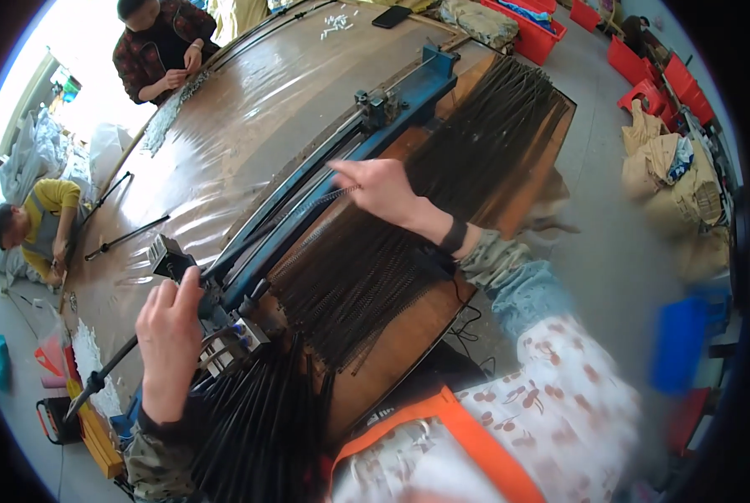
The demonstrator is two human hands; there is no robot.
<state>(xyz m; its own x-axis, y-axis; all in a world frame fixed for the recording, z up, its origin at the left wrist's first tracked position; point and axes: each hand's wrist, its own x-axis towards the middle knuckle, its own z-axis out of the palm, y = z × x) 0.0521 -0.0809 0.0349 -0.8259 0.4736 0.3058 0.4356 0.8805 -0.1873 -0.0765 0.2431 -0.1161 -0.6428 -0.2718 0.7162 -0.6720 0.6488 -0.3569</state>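
Observation:
A long blue metal fixture (429,101) runs diagonally across the table, with a narrow channel along it. My left hand (170,335) is closed around a black rod (117,362) beside the fixture's near end. That rod slants down to the lower left and carries a dark collar. Over the middle of the fixture, my right hand (379,191) pinches a long thin coil spring (329,198), its index finger stretched forward. From these fingers the spring trails down-left along the channel. Below the fixture lies a wide layer of dark springs (367,285). Black tubes (253,419) are bundled near my body.
Two people work along the table's far left edge, one in a dark patterned jacket (132,59), one in yellow (52,201). Plastic sheeting (232,142) covers the tabletop. A phone (391,17) lies at the far edge. Red crates (534,33) stand on the floor beyond.

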